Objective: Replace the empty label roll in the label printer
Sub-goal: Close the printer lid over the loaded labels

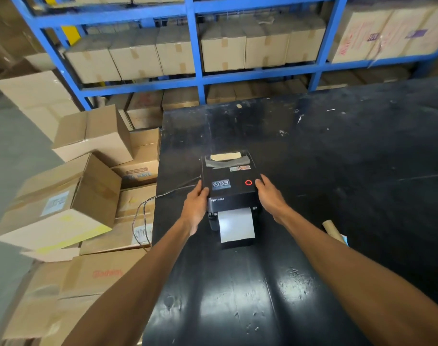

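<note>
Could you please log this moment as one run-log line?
left hand: on printer left side | right hand: on right side | lid: closed | paper: out front

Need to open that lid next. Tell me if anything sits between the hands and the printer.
Nothing visible does. The left hand and right hand already rest against the sides of the printer.

I count one label printer at twelve o'clock between my two hands, one cardboard tube at three o'clock, and one cable at nine o'clock.
</note>
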